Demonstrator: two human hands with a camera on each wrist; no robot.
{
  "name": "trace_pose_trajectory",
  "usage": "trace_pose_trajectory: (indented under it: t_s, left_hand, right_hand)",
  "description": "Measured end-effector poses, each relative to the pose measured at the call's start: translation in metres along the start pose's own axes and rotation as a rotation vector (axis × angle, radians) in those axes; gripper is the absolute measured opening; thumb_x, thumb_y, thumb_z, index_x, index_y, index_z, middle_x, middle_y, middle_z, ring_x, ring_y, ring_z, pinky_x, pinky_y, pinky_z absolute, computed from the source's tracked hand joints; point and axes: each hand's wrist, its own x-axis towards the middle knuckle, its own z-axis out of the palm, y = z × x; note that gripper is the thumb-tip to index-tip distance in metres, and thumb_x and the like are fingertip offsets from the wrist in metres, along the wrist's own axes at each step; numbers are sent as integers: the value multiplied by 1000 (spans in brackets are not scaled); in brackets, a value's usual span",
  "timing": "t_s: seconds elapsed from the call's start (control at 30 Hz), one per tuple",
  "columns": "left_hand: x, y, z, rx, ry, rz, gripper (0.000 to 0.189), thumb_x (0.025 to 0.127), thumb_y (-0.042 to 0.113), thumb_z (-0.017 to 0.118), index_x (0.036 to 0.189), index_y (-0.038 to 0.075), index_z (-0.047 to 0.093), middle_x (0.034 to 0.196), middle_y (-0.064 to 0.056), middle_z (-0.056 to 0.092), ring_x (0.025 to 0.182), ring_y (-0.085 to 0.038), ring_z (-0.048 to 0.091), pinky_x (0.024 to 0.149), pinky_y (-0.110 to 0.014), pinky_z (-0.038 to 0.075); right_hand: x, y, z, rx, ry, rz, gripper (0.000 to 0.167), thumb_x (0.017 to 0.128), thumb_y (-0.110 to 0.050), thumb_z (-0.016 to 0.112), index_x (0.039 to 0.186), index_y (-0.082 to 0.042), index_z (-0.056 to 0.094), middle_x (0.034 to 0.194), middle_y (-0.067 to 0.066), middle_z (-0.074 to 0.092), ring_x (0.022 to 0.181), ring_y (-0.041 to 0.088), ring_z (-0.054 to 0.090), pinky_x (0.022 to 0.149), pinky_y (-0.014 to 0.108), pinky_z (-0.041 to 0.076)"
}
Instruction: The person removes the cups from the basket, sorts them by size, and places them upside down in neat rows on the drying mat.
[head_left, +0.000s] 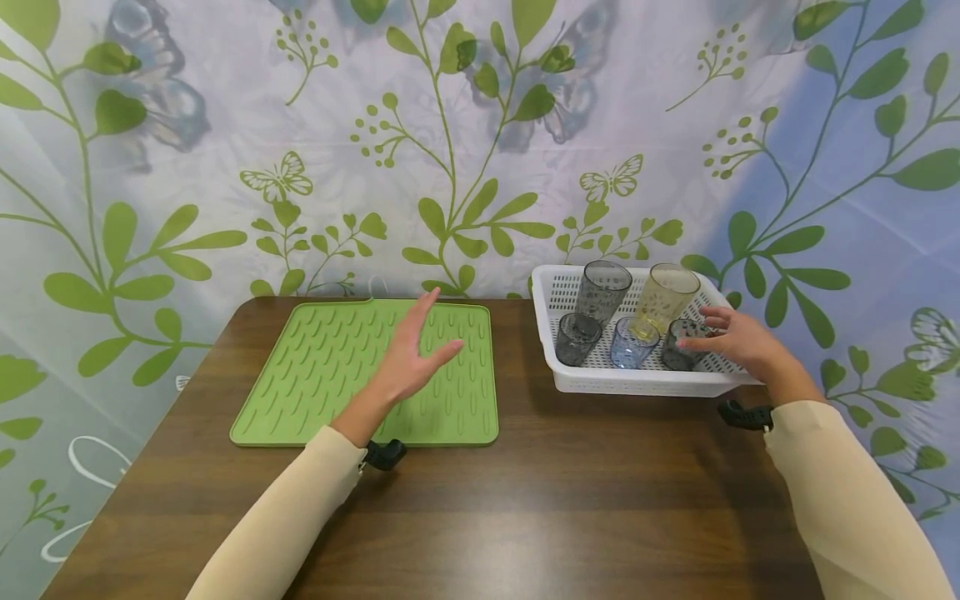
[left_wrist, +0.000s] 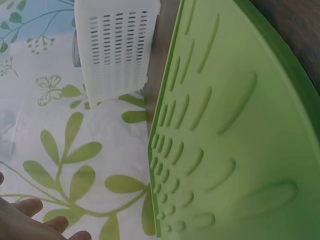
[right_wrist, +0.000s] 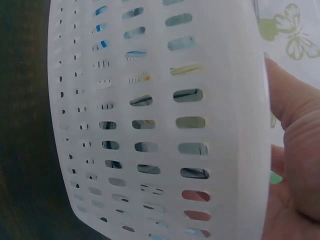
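Note:
My right hand [head_left: 738, 340] reaches over the right rim of the white perforated basket [head_left: 637, 385]. Its thumb overlaps a small dark grey glass [head_left: 677, 354] in the head view, with the fingers spread beside that glass's rim. In the right wrist view the basket's side wall [right_wrist: 220, 120] hides most of the glasses, and some finger shows through its slots. My left hand [head_left: 408, 358] hovers over the green drying mat [head_left: 315, 392], thumb and fingers apart, holding nothing. Only some fingertips [left_wrist: 57, 223] of it appear in the left wrist view.
Also in the basket stand a small blue glass [head_left: 628, 350], another small grey glass [head_left: 576, 343], a tall grey glass [head_left: 600, 296] and a tall yellowish glass [head_left: 663, 296]. A leaf-patterned curtain [head_left: 330, 125] hangs behind the brown wooden table [head_left: 517, 500].

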Motion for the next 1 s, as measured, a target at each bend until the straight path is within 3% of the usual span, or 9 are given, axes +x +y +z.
trace_pose_trajectory:
  t_s: [0.3,0.53,0.77,1.0]
  left_hand:
    - [4,4,5,-61,4,23,90,93,65,60,165,38,13,173,2,14,160,-28,14,125,-66,17]
    - [5,9,10,-143,-10,7,90,90,74,58,162,47,12,173,3,16,159,-30,19,124,-65,23]
    - [10,12,19,-274,-14,35,95,91,68,63,165,28,20,171,-4,23,156,-31,28,124,-55,32]
    - [19,11,27,-391,-2,28,89,90,59,72,162,27,31,164,-8,36,152,-32,35,122,-57,36]
  right_hand:
    - [13,4,1,31,-55,20,118,87,-42,82,163,2,3,164,38,11,147,62,17,115,75,27]
    - [17,7,1,27,-67,8,117,87,-39,83,161,9,6,161,41,17,146,61,20,115,73,27]
    - [15,11,4,30,-18,23,113,87,-40,82,159,12,12,160,39,24,144,58,27,115,72,29]
    - [16,10,5,16,8,11,104,90,-34,79,158,12,16,159,38,26,144,58,28,114,71,31]
